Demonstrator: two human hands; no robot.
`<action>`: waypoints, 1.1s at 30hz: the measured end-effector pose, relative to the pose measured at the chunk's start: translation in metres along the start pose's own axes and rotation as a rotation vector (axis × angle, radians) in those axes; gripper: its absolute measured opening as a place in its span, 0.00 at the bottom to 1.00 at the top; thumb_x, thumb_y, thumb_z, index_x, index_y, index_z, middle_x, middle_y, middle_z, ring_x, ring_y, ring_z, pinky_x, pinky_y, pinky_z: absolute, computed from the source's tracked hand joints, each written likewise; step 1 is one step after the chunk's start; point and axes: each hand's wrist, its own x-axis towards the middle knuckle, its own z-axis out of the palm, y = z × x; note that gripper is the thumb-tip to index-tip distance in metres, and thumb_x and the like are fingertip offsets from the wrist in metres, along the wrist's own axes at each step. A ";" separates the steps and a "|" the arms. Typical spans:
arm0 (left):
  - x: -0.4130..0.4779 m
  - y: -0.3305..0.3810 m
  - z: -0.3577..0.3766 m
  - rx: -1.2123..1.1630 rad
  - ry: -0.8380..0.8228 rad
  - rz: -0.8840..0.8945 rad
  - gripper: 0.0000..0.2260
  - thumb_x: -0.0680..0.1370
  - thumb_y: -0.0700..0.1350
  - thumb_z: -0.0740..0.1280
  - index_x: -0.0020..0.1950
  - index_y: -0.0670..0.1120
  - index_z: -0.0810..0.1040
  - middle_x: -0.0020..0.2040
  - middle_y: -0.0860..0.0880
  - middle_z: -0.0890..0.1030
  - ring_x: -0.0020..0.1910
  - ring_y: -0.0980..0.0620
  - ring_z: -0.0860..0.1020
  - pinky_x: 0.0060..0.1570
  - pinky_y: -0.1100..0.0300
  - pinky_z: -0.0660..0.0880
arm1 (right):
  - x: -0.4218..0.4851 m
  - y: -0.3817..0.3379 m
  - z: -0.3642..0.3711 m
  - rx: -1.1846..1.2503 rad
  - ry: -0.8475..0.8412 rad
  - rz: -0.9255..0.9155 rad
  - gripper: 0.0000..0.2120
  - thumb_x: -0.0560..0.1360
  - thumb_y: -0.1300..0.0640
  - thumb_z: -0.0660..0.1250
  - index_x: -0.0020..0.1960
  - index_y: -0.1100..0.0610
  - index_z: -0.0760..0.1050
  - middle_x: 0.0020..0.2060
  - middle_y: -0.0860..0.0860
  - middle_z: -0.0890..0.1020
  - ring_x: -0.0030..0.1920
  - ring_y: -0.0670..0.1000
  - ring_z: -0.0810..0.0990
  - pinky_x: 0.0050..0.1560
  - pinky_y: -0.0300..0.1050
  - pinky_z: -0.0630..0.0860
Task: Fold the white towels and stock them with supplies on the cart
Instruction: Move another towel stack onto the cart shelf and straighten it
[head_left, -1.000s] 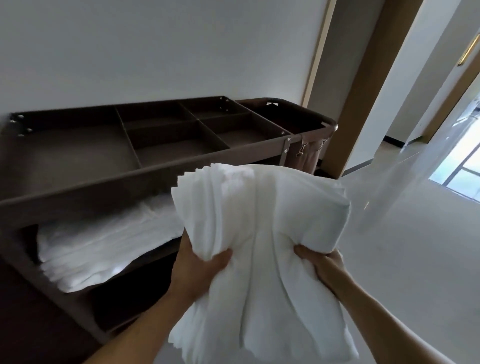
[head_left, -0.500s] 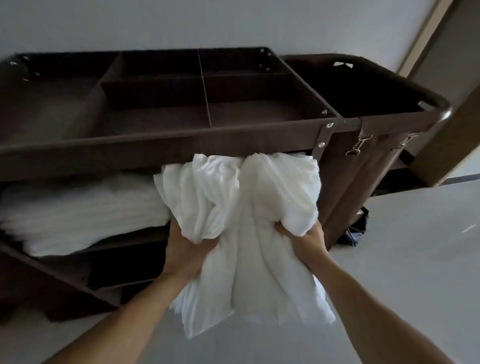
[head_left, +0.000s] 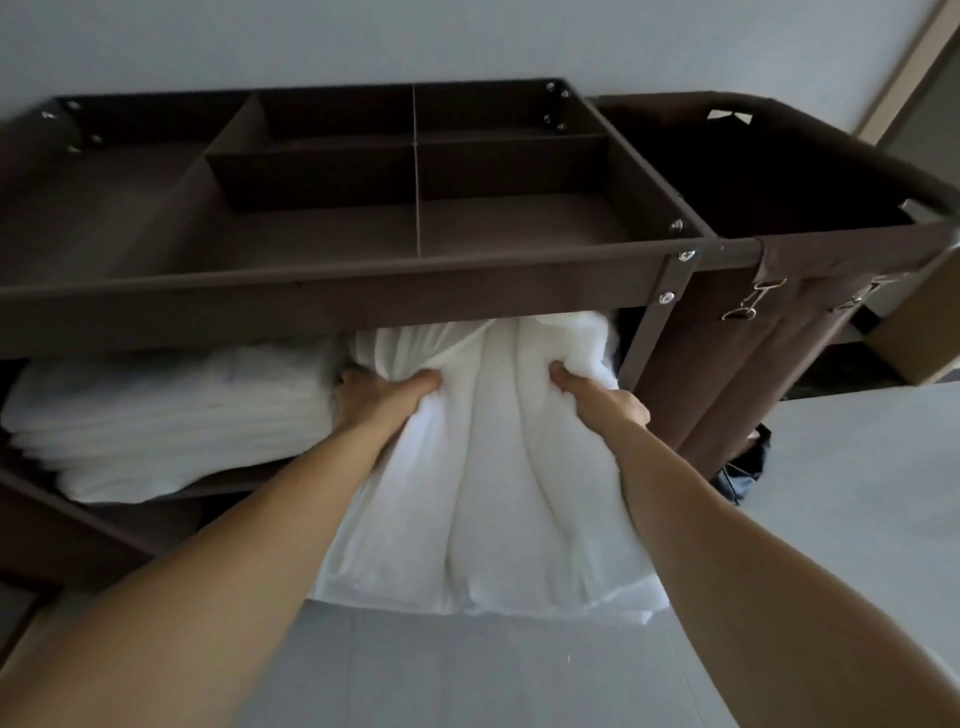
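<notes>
A bundle of white towels (head_left: 493, 493) is halfway into the brown cart's middle shelf, its top tucked under the cart's top tray (head_left: 332, 301) and its lower half hanging out over the floor. My left hand (head_left: 382, 397) grips the bundle's left side and my right hand (head_left: 597, 397) grips its right side. Left of the bundle, a stack of folded white towels (head_left: 166, 415) lies on the same shelf.
The top tray is split into several compartments with nothing in them. A dark brown fabric laundry bag (head_left: 779, 208) hangs at the cart's right end, clipped with metal hooks. A dark object (head_left: 743, 467) lies on the grey floor by the bag. A wall stands behind the cart.
Both hands have carried the towel bundle forward and down, from in front of the cart into the middle shelf beside the folded stack. The view has moved closer to the cart.
</notes>
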 end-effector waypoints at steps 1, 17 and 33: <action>0.001 0.001 -0.002 0.019 0.025 -0.011 0.52 0.64 0.65 0.77 0.75 0.36 0.59 0.73 0.39 0.69 0.70 0.38 0.71 0.65 0.51 0.69 | 0.003 -0.004 -0.001 -0.015 -0.020 0.009 0.56 0.62 0.32 0.77 0.75 0.65 0.62 0.69 0.58 0.71 0.68 0.58 0.74 0.69 0.50 0.70; 0.001 -0.021 0.010 0.481 0.031 0.197 0.45 0.73 0.68 0.64 0.81 0.54 0.43 0.80 0.42 0.49 0.75 0.32 0.58 0.69 0.40 0.63 | 0.020 0.034 -0.045 0.314 -0.587 -0.168 0.39 0.65 0.43 0.78 0.69 0.61 0.73 0.57 0.60 0.84 0.54 0.59 0.85 0.47 0.50 0.83; 0.012 -0.013 0.007 0.537 0.015 0.220 0.44 0.75 0.66 0.65 0.81 0.51 0.45 0.79 0.39 0.52 0.74 0.31 0.61 0.70 0.43 0.63 | 0.030 0.122 -0.067 0.135 -0.927 -0.224 0.48 0.60 0.36 0.81 0.74 0.48 0.64 0.63 0.53 0.81 0.62 0.57 0.81 0.54 0.48 0.81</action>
